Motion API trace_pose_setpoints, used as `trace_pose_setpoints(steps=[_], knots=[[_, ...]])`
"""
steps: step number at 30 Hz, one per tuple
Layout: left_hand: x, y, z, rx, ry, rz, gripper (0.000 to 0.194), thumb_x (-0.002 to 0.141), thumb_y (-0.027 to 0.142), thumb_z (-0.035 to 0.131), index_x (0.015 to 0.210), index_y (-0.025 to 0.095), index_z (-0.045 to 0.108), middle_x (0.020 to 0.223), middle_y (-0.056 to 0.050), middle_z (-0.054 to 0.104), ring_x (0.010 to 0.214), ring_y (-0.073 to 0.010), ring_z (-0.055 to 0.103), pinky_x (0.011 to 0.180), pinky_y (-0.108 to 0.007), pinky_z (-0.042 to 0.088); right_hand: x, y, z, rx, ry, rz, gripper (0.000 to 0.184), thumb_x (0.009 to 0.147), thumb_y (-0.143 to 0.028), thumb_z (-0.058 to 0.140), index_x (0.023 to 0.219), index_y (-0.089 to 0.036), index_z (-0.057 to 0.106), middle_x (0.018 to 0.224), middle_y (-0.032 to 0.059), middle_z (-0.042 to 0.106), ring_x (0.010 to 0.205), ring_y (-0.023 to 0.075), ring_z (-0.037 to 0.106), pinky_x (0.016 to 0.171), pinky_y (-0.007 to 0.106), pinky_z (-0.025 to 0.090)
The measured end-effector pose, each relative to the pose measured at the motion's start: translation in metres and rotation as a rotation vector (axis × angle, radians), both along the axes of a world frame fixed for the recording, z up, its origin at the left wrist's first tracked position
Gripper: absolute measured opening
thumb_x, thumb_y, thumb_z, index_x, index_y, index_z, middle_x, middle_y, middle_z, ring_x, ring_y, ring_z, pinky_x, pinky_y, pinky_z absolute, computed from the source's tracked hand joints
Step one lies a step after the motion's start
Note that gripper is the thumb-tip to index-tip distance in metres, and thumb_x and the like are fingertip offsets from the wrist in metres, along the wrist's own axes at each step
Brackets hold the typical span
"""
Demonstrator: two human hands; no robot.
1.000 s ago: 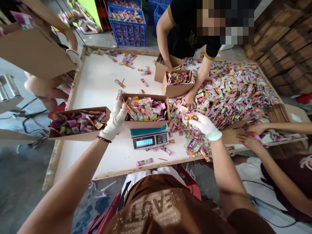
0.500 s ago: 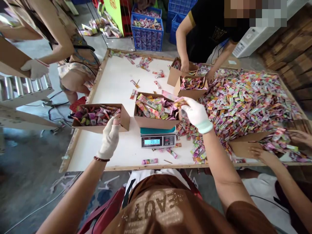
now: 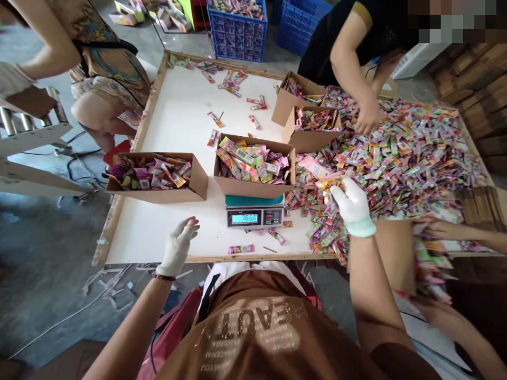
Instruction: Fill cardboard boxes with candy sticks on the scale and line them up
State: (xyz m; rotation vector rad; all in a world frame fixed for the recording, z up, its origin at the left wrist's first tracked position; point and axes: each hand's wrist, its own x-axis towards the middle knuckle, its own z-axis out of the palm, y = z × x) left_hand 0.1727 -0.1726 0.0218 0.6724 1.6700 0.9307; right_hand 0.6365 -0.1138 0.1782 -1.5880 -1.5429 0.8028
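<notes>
A cardboard box [image 3: 253, 186] filled with colourful sachets sits on a small digital scale [image 3: 254, 215] whose display is lit. My right hand [image 3: 350, 203], in a white glove, is closed round a few sachets [image 3: 328, 181] over the edge of the big sachet pile [image 3: 400, 153], right of the box. My left hand [image 3: 179, 245], also gloved, hovers over the white table [image 3: 174, 132] near its front edge, fingers loosely apart, holding nothing. A second full box [image 3: 156, 177] stands to the left.
Across the table a person in black reaches into the pile beside two more boxes [image 3: 307, 119]. Another person's hands [image 3: 439, 229] work with a box at the right edge. Someone stands at far left. Blue crates [image 3: 237, 26] stand beyond the table. Loose sachets lie scattered.
My right hand has left the box on the scale and moved right to the pile, taking up sachets. My left hand has dropped back from the left box toward the table's front edge.
</notes>
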Motion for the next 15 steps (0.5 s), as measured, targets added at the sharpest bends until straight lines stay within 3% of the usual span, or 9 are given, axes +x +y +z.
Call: trace_pose_setpoints(steps=[3, 6, 8, 10, 12, 15], knots=[[0.016, 0.020, 0.029, 0.180, 0.151, -0.107, 0.068, 0.085, 0.068, 0.061, 0.125, 0.013, 0.065, 0.122, -0.017, 0.070, 0.109, -0.0278, 0.070, 0.100, -0.044, 0.055, -0.026, 0.016, 0.015, 0.017, -0.004, 0.080, 0.030, 0.099, -0.048, 0.058, 0.117, -0.024, 0.066, 0.085, 0.0032, 0.072, 0.066, 0.0177, 0.066, 0.064, 0.030, 0.057], [0.036, 0.040, 0.081, 0.493, 0.422, -0.223, 0.058, 0.093, 0.058, 0.057, 0.131, 0.016, 0.064, 0.123, -0.015, 0.068, 0.108, -0.0267, 0.068, 0.105, -0.045, 0.052, -0.057, 0.029, 0.023, -0.043, -0.005, 0.307, 0.035, 0.100, -0.046, 0.056, 0.121, -0.022, 0.068, 0.092, 0.0043, 0.075, 0.075, 0.0192, 0.070, 0.073, 0.033, 0.060], [0.055, 0.053, 0.122, 0.664, 0.403, -0.374, 0.061, 0.092, 0.056, 0.061, 0.141, 0.019, 0.058, 0.124, -0.013, 0.068, 0.102, -0.0252, 0.068, 0.099, -0.043, 0.055, -0.079, 0.035, 0.025, -0.078, 0.003, 0.501, 0.035, 0.100, -0.043, 0.056, 0.123, -0.021, 0.070, 0.101, 0.0052, 0.076, 0.087, 0.0207, 0.072, 0.083, 0.035, 0.060], [0.078, 0.067, 0.158, 0.699, 0.258, -0.549, 0.060, 0.090, 0.055, 0.065, 0.139, 0.020, 0.057, 0.120, -0.011, 0.069, 0.094, -0.0236, 0.069, 0.085, -0.039, 0.058, -0.095, 0.037, 0.027, -0.066, 0.006, 0.624, 0.035, 0.100, -0.038, 0.055, 0.125, -0.020, 0.070, 0.117, 0.0066, 0.075, 0.105, 0.0222, 0.071, 0.097, 0.037, 0.057], [0.100, 0.085, 0.182, 0.693, 0.245, -0.646, 0.047, 0.093, 0.050, 0.063, 0.127, 0.018, 0.064, 0.112, -0.010, 0.071, 0.091, -0.0229, 0.069, 0.077, -0.037, 0.058, -0.102, 0.037, 0.027, -0.026, 0.001, 0.626, 0.038, 0.098, -0.035, 0.056, 0.131, -0.019, 0.067, 0.131, 0.0078, 0.071, 0.118, 0.0231, 0.068, 0.107, 0.038, 0.053], [0.119, 0.115, 0.196, 0.730, 0.431, -0.653, 0.029, 0.096, 0.037, 0.059, 0.112, 0.015, 0.070, 0.105, -0.009, 0.072, 0.092, -0.0221, 0.068, 0.079, -0.038, 0.056, -0.091, 0.032, 0.025, -0.017, 0.032, 0.499, 0.043, 0.097, -0.032, 0.057, 0.139, -0.020, 0.061, 0.136, 0.0092, 0.068, 0.123, 0.0230, 0.066, 0.109, 0.038, 0.052]])
